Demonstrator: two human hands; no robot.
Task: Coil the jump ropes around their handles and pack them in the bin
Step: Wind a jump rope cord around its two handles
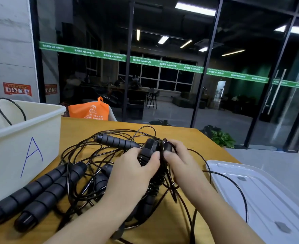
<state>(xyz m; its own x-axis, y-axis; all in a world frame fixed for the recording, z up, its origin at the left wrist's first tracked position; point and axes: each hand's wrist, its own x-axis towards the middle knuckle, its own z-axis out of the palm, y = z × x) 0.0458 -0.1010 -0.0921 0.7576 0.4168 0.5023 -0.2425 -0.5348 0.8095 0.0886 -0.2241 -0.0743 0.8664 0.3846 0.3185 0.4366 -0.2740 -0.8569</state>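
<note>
my left hand (133,170) grips a pair of black ribbed foam handles (148,152) over the wooden table (173,224), right hand (177,159) pinching thin black rope (162,155) against them. cream plastic bin (20,138) sits far left.

On the yellow wooden tabletop (185,136) we see a cream bin (22,147) marked "A" at the left, a clear plastic lid (268,199) at the right edge, and between them a tangle of black jump ropes (85,161) with ribbed foam handles (39,192).
</note>
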